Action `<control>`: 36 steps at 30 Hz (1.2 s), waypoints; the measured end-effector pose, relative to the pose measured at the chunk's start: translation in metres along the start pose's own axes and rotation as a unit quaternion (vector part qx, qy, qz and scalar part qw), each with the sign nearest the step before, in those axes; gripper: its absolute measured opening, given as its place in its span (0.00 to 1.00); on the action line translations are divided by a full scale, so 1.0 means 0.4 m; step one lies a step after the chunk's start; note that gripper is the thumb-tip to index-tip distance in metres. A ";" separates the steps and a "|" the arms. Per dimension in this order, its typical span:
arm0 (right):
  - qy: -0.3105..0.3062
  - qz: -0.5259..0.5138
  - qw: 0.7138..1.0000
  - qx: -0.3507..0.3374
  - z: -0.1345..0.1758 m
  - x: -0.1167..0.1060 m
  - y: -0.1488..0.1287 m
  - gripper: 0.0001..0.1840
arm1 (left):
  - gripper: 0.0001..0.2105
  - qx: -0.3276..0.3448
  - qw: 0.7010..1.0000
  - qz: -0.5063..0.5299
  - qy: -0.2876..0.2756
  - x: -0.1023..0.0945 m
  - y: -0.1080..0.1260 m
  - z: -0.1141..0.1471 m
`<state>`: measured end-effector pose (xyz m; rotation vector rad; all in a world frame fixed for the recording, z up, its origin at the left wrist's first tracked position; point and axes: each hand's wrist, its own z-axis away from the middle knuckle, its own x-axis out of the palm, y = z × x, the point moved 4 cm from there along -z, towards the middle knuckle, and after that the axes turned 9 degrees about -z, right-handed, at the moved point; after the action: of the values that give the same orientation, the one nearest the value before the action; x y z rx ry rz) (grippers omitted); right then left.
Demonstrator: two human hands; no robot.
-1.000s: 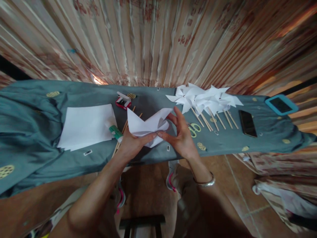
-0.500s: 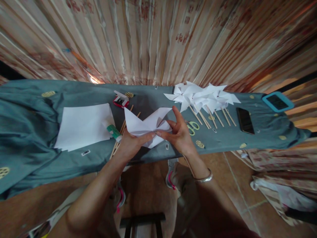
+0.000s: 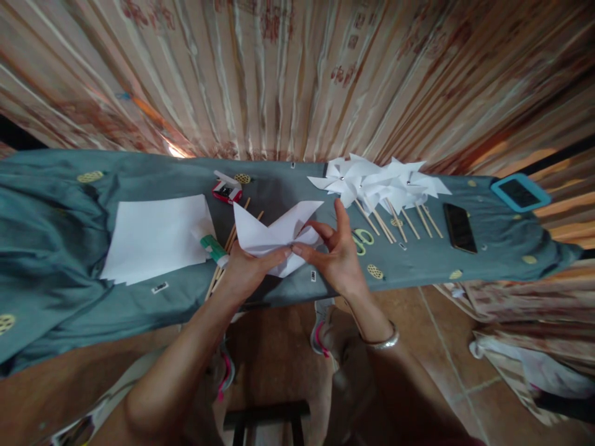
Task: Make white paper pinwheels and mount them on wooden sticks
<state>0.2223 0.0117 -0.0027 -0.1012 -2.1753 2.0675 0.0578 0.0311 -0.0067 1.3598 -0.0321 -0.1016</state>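
Observation:
A white paper pinwheel (image 3: 264,235) with folded blades is held up over the near side of the table. My left hand (image 3: 246,271) grips it from the left, thumb lying across the front toward the middle, the other fingers hidden behind the paper. My right hand (image 3: 341,263) pinches at the centre, where a small pin head seems to sit under the thumb tip; its index finger is raised off the paper. Just left of my left hand lie wooden sticks (image 3: 215,282) and a green-and-white glue tube (image 3: 214,249).
A stack of white paper (image 3: 155,235) lies left. An open red box (image 3: 227,189) is behind the pinwheel. Several other pinwheels on sticks (image 3: 385,179), green-handled scissors (image 3: 362,240), a black phone (image 3: 460,227) and a blue-framed device (image 3: 520,192) lie right on the cloth-covered table (image 3: 288,176).
My right index finger has lifted away from the upper right blade and moved slightly right. The thumb stays at the centre. My left hand and the pinwheel hold nearly still.

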 end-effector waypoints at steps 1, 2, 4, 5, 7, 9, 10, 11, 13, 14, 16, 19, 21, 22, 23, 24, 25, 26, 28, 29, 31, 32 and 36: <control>0.015 0.001 1.000 -0.001 -0.001 -0.005 0.002 0.66 | 0.18 0.000 1.000 0.002 0.003 0.000 0.001 0.000; 0.029 0.001 1.000 0.003 -0.003 -0.010 0.004 0.64 | 0.17 -0.001 1.000 0.002 0.005 0.001 0.003 -0.001; 0.032 0.016 0.999 0.015 -0.007 -0.016 0.003 0.53 | 0.16 0.000 1.000 -0.004 0.008 0.001 0.005 0.000; 0.021 0.031 0.999 0.019 -0.009 -0.017 0.000 0.43 | 0.16 0.001 1.000 -0.009 0.008 0.001 0.006 0.000; -0.016 0.053 0.998 0.026 -0.013 -0.018 -0.009 0.26 | 0.15 0.004 1.000 -0.022 0.001 0.002 0.008 0.002; -0.061 0.051 0.996 0.036 -0.016 -0.018 -0.018 0.19 | 0.14 0.006 0.999 -0.032 -0.017 0.007 0.010 0.005; -0.082 0.043 0.995 0.042 -0.016 -0.018 -0.022 0.18 | 0.15 0.006 0.999 -0.034 -0.023 0.010 0.012 0.006; -0.101 0.034 0.993 0.047 -0.016 -0.019 -0.026 0.18 | 0.16 0.006 0.999 -0.034 -0.025 0.012 0.015 0.007; -0.128 0.017 0.990 0.055 -0.016 -0.020 -0.032 0.17 | 0.18 0.006 0.999 -0.033 -0.016 0.015 0.019 0.009; -0.135 0.012 0.989 0.058 -0.016 -0.020 -0.033 0.17 | 0.18 0.007 0.999 -0.031 -0.010 0.015 0.021 0.009; -0.139 0.003 0.988 0.064 -0.016 -0.020 -0.034 0.16 | 0.18 0.011 0.999 -0.030 -0.006 0.016 0.021 0.009; -0.136 -0.012 0.987 0.078 -0.015 -0.015 -0.028 0.15 | 0.16 0.014 0.999 -0.036 -0.019 0.015 0.017 0.008; -0.132 -0.021 0.988 0.081 -0.013 -0.010 -0.022 0.15 | 0.14 0.010 0.999 -0.040 -0.023 0.012 0.013 0.007; -0.129 -0.023 0.988 0.080 -0.012 -0.008 -0.020 0.15 | 0.14 0.007 0.999 -0.038 -0.021 0.010 0.012 0.007; -0.122 -0.024 0.989 0.077 -0.011 -0.006 -0.017 0.15 | 0.14 0.005 0.999 -0.036 -0.018 0.009 0.011 0.007; -0.114 -0.027 0.990 0.074 -0.010 -0.004 -0.015 0.15 | 0.13 0.004 0.999 -0.034 -0.017 0.008 0.010 0.006; -0.103 -0.029 0.992 0.072 -0.009 -0.002 -0.014 0.16 | 0.12 0.002 0.999 -0.034 -0.017 0.007 0.009 0.006; -0.090 -0.030 0.993 0.069 -0.007 0.000 -0.013 0.16 | 0.12 0.001 0.999 -0.034 -0.018 0.007 0.009 0.005; -0.066 -0.029 0.995 0.063 -0.005 0.003 -0.015 0.17 | 0.12 -0.001 0.999 -0.038 -0.017 0.007 0.009 0.003; -0.058 -0.024 0.996 0.060 -0.003 0.005 -0.017 0.17 | 0.12 -0.002 0.999 -0.039 -0.016 0.007 0.009 0.002; -0.049 -0.011 0.997 0.053 -0.001 0.009 -0.020 0.16 | 0.13 0.000 0.999 -0.034 -0.009 0.006 0.009 0.001; -0.045 -0.006 0.998 0.050 -0.001 0.011 -0.021 0.15 | 0.14 0.001 1.000 -0.030 -0.006 0.006 0.008 0.001; -0.029 -0.010 0.999 0.038 0.000 0.017 -0.021 0.13 | 0.15 0.001 1.000 -0.030 0.007 0.006 -0.001 -0.001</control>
<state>0.2161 0.0121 0.0059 -0.0109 -2.1173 2.1645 0.0601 0.0311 -0.0074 1.3646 0.0208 -0.1426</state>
